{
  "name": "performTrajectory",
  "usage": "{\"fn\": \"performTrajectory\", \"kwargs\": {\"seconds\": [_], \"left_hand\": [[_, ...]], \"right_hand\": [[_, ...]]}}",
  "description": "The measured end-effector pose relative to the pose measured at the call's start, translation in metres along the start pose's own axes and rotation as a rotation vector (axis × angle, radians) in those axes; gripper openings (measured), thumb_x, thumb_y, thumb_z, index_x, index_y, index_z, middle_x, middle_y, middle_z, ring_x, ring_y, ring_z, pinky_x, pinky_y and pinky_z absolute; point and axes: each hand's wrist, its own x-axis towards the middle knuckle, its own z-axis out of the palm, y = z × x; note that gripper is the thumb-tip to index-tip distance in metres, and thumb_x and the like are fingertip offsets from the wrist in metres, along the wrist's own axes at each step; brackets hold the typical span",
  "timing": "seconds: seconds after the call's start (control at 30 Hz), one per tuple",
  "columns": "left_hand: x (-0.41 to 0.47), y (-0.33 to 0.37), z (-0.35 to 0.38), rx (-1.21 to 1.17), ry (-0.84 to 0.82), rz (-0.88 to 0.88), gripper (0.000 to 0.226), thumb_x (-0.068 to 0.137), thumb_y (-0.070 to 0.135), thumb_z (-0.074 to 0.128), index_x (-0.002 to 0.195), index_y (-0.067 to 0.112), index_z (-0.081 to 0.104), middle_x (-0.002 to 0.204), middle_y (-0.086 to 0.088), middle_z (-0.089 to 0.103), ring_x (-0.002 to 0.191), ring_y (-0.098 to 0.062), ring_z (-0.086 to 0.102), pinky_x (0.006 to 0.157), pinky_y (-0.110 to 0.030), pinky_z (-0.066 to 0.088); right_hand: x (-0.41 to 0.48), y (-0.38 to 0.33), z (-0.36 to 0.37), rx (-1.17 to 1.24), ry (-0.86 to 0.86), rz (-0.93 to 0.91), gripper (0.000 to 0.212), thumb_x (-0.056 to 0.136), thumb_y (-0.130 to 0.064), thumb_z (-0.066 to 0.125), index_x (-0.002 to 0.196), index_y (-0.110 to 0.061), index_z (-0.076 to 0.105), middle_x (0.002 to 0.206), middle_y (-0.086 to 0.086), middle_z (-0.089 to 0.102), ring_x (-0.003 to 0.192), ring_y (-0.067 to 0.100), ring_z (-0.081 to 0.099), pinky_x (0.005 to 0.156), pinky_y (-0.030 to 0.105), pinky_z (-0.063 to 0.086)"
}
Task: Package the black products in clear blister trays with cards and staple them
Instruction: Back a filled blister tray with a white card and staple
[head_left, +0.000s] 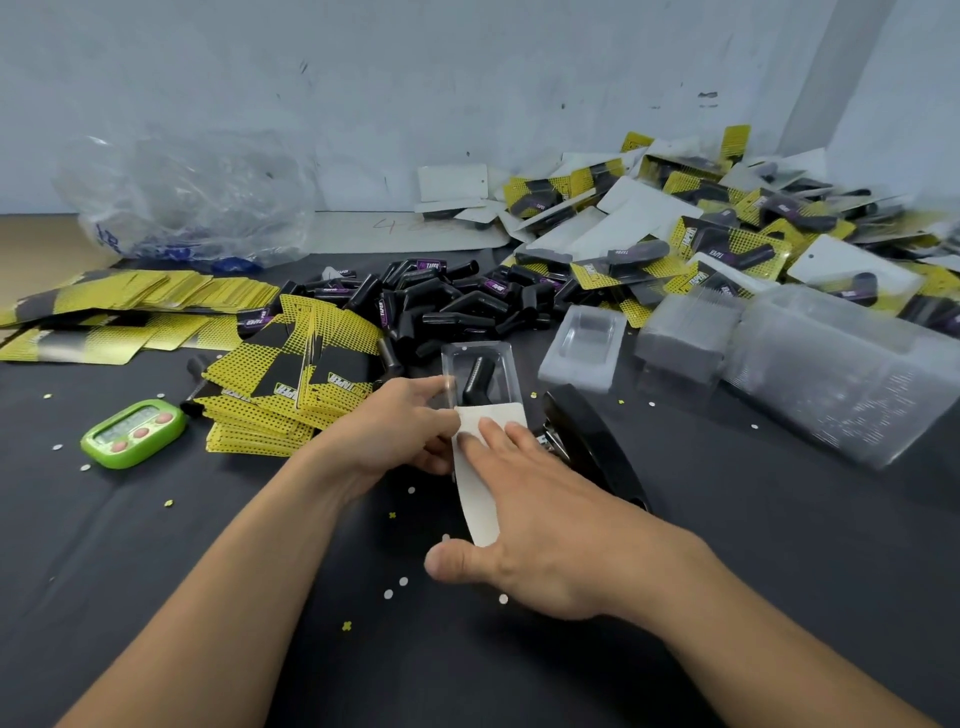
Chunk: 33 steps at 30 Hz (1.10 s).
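Black product (478, 382) of the current pack lies inside a clear blister tray (511, 366), close to the middle of the head view, on the dark table (208, 571). A card (485, 501), white back up, has its far end over the near part of the tray, while its near end bends toward the person; it is not fully in place. The left hand (400, 426) grasps the tray at its 9 o'clock side, with the fingers curled on the edge. The right hand (545, 525) is not clenched: its straight fingers press flat on the card and the thumb is spread wide.

Seen from the tray, a black stapler (592, 441) waits just beside at 3 o'clock, and no hand holds it. At 12 o'clock is a heap of loose black products (441, 301), at 9 o'clock the stacks of yellow cards (280, 384), and at 2 o'clock the stacks of empty trays (685, 338). Far at 1 o'clock a large pile of finished packs (727, 234) reaches the wall.

I judge that the work is well advanced but not near its end: many packs are done, yet many products are unpacked. For this pack the product is placed, the card is only partly seated, and the stapling is left.
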Motion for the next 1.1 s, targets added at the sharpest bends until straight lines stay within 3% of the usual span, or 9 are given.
{"fn": "performTrajectory", "kwargs": {"seconds": [0.2, 0.47, 0.57, 0.7, 0.83, 0.9, 0.97, 1.03, 1.1], "left_hand": [[0.0, -0.003, -0.002, 0.003, -0.031, 0.031, 0.065, 0.094, -0.004, 0.06, 0.154, 0.011, 0.041, 0.066, -0.001, 0.066, 0.057, -0.013, 0.062, 0.055, -0.022, 0.053], [0.004, -0.007, 0.001, 0.09, 0.132, 0.026, 0.052, 0.092, 0.003, 0.055, 0.143, 0.012, 0.057, 0.061, 0.0, 0.066, 0.054, -0.021, 0.064, 0.049, -0.026, 0.053], [0.007, -0.008, 0.004, 0.175, 0.209, 0.064, 0.038, 0.091, 0.005, 0.057, 0.126, 0.016, 0.067, 0.056, 0.0, 0.066, 0.048, -0.019, 0.064, 0.045, -0.026, 0.052], [0.011, -0.01, 0.007, 0.292, 0.307, 0.124, 0.027, 0.09, 0.01, 0.057, 0.1, 0.033, 0.069, 0.049, -0.001, 0.066, 0.038, -0.014, 0.058, 0.04, -0.018, 0.042], [0.016, -0.012, 0.01, 0.46, 0.46, 0.137, 0.033, 0.093, 0.02, 0.06, 0.125, 0.022, 0.07, 0.076, 0.007, 0.071, 0.056, -0.004, 0.06, 0.048, -0.013, 0.039], [0.017, -0.013, 0.011, 0.473, 0.5, 0.135, 0.03, 0.093, 0.022, 0.061, 0.121, 0.017, 0.072, 0.09, 0.003, 0.07, 0.07, -0.005, 0.059, 0.057, -0.016, 0.037], [0.019, -0.014, 0.012, 0.457, 0.534, 0.12, 0.019, 0.093, 0.022, 0.062, 0.107, 0.016, 0.072, 0.083, 0.009, 0.066, 0.072, -0.002, 0.057, 0.056, -0.017, 0.036], [0.02, -0.013, 0.012, 0.458, 0.562, 0.093, 0.01, 0.092, 0.023, 0.063, 0.098, 0.019, 0.07, 0.079, 0.013, 0.061, 0.071, 0.001, 0.055, 0.054, -0.017, 0.035], [0.019, -0.011, 0.011, 0.453, 0.566, 0.092, 0.006, 0.091, 0.024, 0.063, 0.092, 0.022, 0.068, 0.078, 0.011, 0.063, 0.068, -0.001, 0.056, 0.052, -0.02, 0.036]], "right_hand": [[0.002, -0.007, 0.004, -0.163, 0.051, 0.0, 0.115, 0.084, -0.076, 0.056, 0.163, -0.025, -0.01, 0.17, -0.006, -0.019, 0.156, 0.015, -0.021, 0.126, 0.04, -0.004], [0.003, -0.003, -0.003, -0.208, 0.039, -0.085, 0.108, 0.084, -0.072, 0.057, 0.163, -0.031, -0.005, 0.171, -0.008, -0.011, 0.157, 0.015, -0.016, 0.125, 0.04, 0.001], [0.004, -0.001, -0.002, -0.155, 0.043, -0.099, 0.105, 0.085, -0.064, 0.061, 0.162, -0.033, -0.003, 0.171, -0.013, -0.005, 0.157, 0.014, -0.013, 0.124, 0.036, 0.002], [0.006, 0.002, 0.001, 0.007, 0.08, -0.094, 0.093, 0.087, -0.033, 0.066, 0.162, -0.032, 0.01, 0.163, -0.022, 0.01, 0.155, 0.006, -0.004, 0.114, 0.021, 0.002], [0.008, 0.002, 0.007, 0.078, 0.11, -0.096, 0.088, 0.082, -0.015, 0.063, 0.159, -0.031, 0.022, 0.162, -0.019, 0.015, 0.156, 0.008, -0.002, 0.116, 0.02, 0.006], [0.007, 0.005, 0.006, 0.098, 0.088, -0.11, 0.089, 0.081, -0.017, 0.067, 0.158, -0.037, 0.027, 0.166, -0.018, 0.011, 0.156, 0.007, -0.004, 0.117, 0.02, 0.007], [0.004, 0.007, 0.005, 0.173, 0.062, -0.104, 0.093, 0.074, -0.029, 0.078, 0.154, -0.047, 0.033, 0.168, -0.023, 0.001, 0.152, -0.005, -0.004, 0.116, 0.018, 0.008], [-0.001, 0.006, 0.004, 0.368, 0.131, -0.047, 0.094, 0.06, -0.046, 0.085, 0.144, -0.053, 0.045, 0.164, -0.035, 0.005, 0.145, -0.015, 0.012, 0.111, 0.014, 0.022], [-0.002, 0.005, 0.005, 0.568, 0.284, 0.051, 0.097, 0.053, -0.059, 0.079, 0.144, -0.05, 0.047, 0.157, -0.037, 0.022, 0.141, -0.007, 0.035, 0.105, 0.016, 0.038]]}}
